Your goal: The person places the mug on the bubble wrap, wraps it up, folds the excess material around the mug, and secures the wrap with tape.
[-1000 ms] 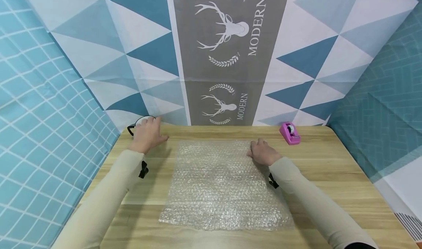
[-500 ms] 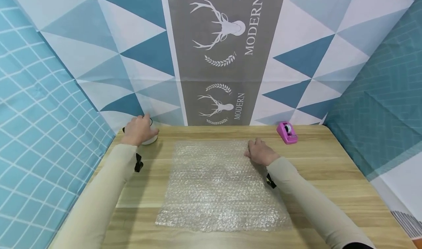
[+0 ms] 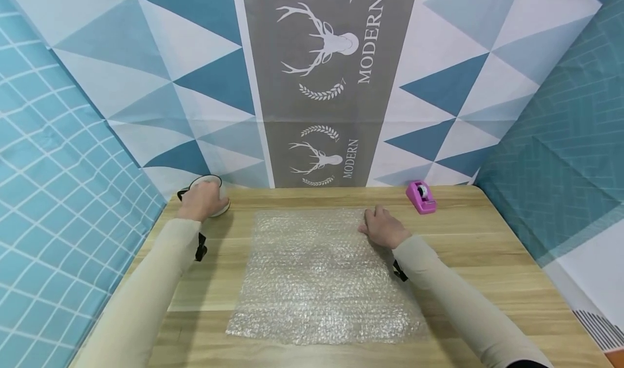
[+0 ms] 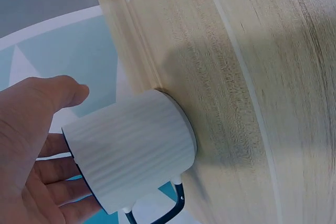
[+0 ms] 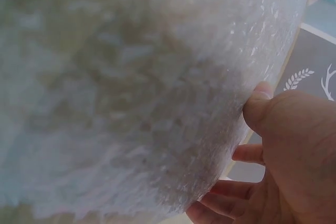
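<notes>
A white, faintly ribbed cylindrical mug with a dark rim and a dark looped handle (image 4: 131, 150) is at the back left corner of the table, roughly upright, its base down at the tabletop and its handle pointing left. The left hand (image 3: 200, 199) is over it: in the left wrist view the fingers are spread behind the rim, and the thumb stands apart from the mug's side; whether the fingertips touch it cannot be told. To the right, well apart from the mug, a clear, shiny square sheet of bubble wrap (image 3: 312, 281) lies flat. The right hand (image 3: 384, 228) touches its far right corner, thumb and fingers apart along the edge; whether any fingertip goes under the sheet cannot be told. Beyond that hand, near the back edge, sits a pink plastic tape dispenser with a roll in it (image 3: 421, 198). Everything rests on a pale wood-grain table (image 3: 468, 270). Behind hangs a cloth of blue and white triangles (image 3: 429, 102) with a grey middle band bearing white deer heads and "MODERN" (image 3: 326, 108).
</notes>
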Demonstrator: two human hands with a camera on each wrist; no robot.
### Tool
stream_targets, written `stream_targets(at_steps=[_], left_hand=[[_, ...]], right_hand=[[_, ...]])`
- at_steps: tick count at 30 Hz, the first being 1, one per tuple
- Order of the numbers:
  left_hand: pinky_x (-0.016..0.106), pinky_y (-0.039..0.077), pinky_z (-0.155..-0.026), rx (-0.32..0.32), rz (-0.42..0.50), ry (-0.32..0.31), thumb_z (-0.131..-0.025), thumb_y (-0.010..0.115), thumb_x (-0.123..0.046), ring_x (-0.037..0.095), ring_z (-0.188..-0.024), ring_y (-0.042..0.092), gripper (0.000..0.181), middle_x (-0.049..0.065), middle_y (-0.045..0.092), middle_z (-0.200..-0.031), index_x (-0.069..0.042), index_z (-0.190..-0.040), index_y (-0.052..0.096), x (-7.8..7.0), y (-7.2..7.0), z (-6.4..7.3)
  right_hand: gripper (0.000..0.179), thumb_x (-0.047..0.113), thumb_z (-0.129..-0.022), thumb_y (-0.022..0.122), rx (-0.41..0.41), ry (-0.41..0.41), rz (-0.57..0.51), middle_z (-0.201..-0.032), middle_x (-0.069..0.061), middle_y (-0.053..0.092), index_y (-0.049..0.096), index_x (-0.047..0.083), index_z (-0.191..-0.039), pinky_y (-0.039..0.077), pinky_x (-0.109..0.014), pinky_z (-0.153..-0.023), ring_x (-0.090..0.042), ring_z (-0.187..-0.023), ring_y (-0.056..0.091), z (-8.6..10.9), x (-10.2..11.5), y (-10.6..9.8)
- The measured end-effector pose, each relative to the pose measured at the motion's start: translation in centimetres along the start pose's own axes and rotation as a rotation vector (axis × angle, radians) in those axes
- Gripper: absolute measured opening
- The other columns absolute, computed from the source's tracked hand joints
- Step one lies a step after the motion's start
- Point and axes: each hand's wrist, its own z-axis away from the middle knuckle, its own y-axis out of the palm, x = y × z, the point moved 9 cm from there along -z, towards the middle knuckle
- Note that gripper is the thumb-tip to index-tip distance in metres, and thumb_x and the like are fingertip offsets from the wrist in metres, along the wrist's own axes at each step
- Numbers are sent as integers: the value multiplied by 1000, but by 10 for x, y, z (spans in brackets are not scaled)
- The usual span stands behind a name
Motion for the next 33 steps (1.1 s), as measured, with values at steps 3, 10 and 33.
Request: stream_targets(at_steps=[3, 10, 33], left_hand=[[51, 51, -53, 2, 21, -3, -97, 63, -23, 31, -61, 59, 27, 18, 59, -72, 0, -84, 56, 1, 0, 2], [44, 48, -54, -6, 28, 12, -95, 64, -10, 27, -59, 55, 18, 16, 57, -70, 1, -83, 57, 3, 7, 5], [52, 58, -57, -72, -13, 52, -88, 71, 6, 38, -76, 70, 17, 25, 70, -88, 9, -105, 67, -1, 5, 13]], right_hand=[[41, 36, -107, 52, 3, 6, -2, -101, -22, 47, 50, -4, -113, 58, -55, -83, -37, -94, 56, 0, 0, 1], [41, 37, -107, 53, 17, 12, -10, -104, -23, 48, 51, -3, -115, 59, -56, -84, -39, -97, 57, 2, 3, 7], [44, 41, -106, 54, 2, 42, -40, -111, -26, 52, 54, -2, -117, 58, -59, -82, -42, -103, 58, -5, -7, 2]])
